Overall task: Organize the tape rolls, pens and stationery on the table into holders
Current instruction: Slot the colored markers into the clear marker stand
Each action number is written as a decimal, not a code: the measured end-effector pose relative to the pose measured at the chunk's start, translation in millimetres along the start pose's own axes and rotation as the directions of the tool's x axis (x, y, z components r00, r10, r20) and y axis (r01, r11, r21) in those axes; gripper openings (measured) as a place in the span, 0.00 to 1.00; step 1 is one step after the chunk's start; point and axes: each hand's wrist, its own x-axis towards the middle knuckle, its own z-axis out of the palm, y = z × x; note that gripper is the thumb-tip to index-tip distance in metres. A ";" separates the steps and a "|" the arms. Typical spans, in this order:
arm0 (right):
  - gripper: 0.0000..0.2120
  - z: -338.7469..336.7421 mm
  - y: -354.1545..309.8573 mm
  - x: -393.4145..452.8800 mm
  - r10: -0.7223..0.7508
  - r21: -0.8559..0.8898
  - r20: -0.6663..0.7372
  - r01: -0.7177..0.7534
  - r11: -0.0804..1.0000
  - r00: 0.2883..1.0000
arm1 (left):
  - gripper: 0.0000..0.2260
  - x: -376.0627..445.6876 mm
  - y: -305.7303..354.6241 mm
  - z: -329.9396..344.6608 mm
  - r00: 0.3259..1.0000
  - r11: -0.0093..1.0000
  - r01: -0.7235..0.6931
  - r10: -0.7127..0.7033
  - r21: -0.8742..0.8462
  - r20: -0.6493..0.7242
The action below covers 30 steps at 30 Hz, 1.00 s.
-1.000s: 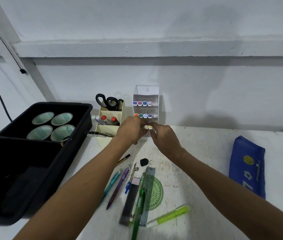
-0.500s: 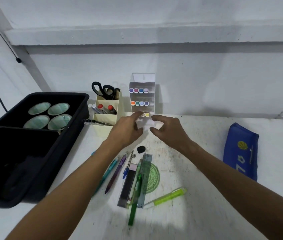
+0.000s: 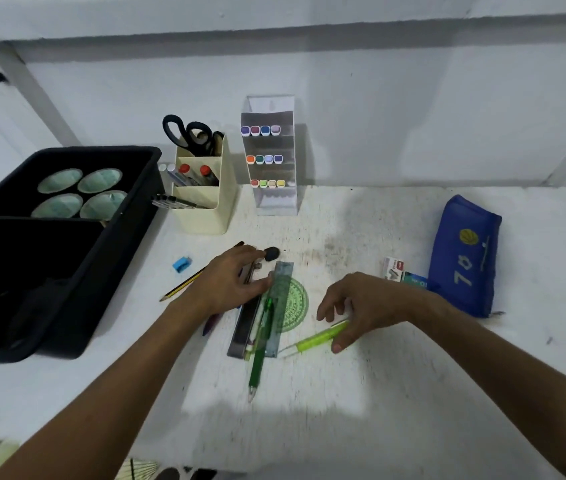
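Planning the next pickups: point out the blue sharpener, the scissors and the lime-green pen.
blue sharpener (image 3: 182, 264), head view, middle of its body.
scissors (image 3: 190, 133), head view, on the black handles sticking out of the cream holder.
lime-green pen (image 3: 316, 339), head view, mid-barrel, left of the right hand.

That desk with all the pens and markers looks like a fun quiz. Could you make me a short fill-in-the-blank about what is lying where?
1. The scissors stand in the cream holder's ____ compartment.
2. The clear marker rack shows ____ rows of coloured caps.
3. The right hand rests over a lime ____ pen.
4. The black bin holds ____ round tape rolls.

Missing words: back; three; green; four
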 end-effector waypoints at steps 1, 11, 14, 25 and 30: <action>0.22 1.2 0.1 -0.8 0.004 -0.019 -0.002 -0.004 1.000 1.000 | 0.19 -0.2 -0.9 1.3 1.000 1.000 -0.001 0.001 0.001 0.002; 0.09 -4.9 3.0 8.7 -0.066 0.030 -0.085 0.068 0.997 0.994 | 0.20 3.0 -1.4 0.3 0.998 0.999 0.035 -0.036 0.020 0.044; 0.07 -18.7 2.0 9.8 -0.101 0.093 -0.189 0.120 0.988 0.977 | 0.21 6.9 -0.6 -3.9 0.997 0.997 0.074 -0.075 0.035 0.022; 0.07 -59.9 -9.1 38.7 0.032 0.295 -0.591 0.178 0.939 0.806 | 0.26 21.6 -20.6 -10.3 0.989 0.987 0.136 -0.130 0.085 -0.074; 0.05 -65.4 -15.4 46.8 0.017 0.202 -0.669 0.159 0.966 0.743 | 0.21 20.3 -26.2 -1.8 0.984 0.984 0.148 -0.137 0.101 -0.110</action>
